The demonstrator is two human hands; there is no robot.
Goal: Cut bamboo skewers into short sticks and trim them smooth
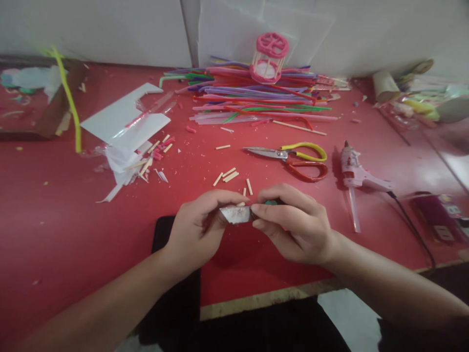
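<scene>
My right hand (296,222) is closed around a utility knife; its wide grey blade (236,215) points left and a bit of teal handle (270,202) shows between the fingers. Facing it, my left hand (200,225) is pinched beside the blade, with the pale end of a small wooden stick (241,203) showing at its fingertips. The rest of that stick is hidden by the fingers and blade. Just beyond both hands, several short cut wooden sticks (230,176) lie on the red table (205,161).
Scissors (286,155) with yellow and red handles lie ahead. A pink glue gun (361,173) stands at right, its cord running to the edge. Pipe cleaners (256,100) and a pink wheel-topped cage (270,56) are behind. White card scraps (124,122) lie left; a dark phone-like slab (163,232) sits under my left hand.
</scene>
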